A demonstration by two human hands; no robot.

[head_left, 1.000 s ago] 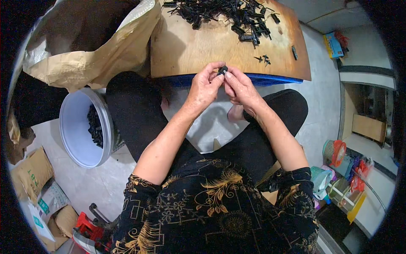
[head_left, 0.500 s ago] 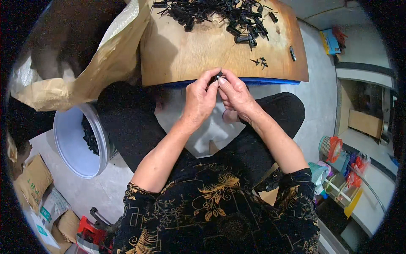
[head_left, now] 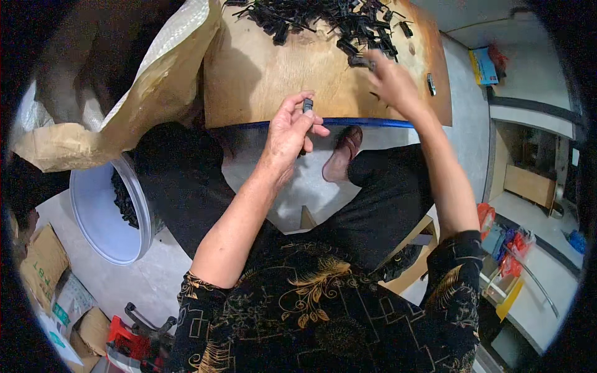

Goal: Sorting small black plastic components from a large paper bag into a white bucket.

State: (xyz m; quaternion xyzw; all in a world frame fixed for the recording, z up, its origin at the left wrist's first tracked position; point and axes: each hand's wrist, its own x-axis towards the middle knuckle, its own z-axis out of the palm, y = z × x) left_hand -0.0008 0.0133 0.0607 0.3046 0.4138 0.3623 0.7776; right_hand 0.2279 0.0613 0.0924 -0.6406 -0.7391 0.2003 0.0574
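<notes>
In front of the board's near edge, my left hand (head_left: 287,133) is closed around a small black plastic part (head_left: 308,104), its upper end standing out beside the thumb. My right hand (head_left: 396,84) is over the right side of the wooden board (head_left: 280,78), close to the lower edge of a heap of thin black plastic pieces (head_left: 298,15). Motion smears its fingers, so I cannot make out whether they hold anything. A small dark object with a pale face (head_left: 431,84) lies near the board's right edge.
A white bucket (head_left: 102,230) with black pieces inside stands on the floor at left, below a large woven sack (head_left: 149,87). Cardboard boxes (head_left: 45,261) and a red object (head_left: 127,339) are at lower left. A shelf unit (head_left: 528,180) is at right.
My hands were together at the board's near edge around a small black part. Now they are apart: the left keeps the part, while the right has moved up and right over the board.
</notes>
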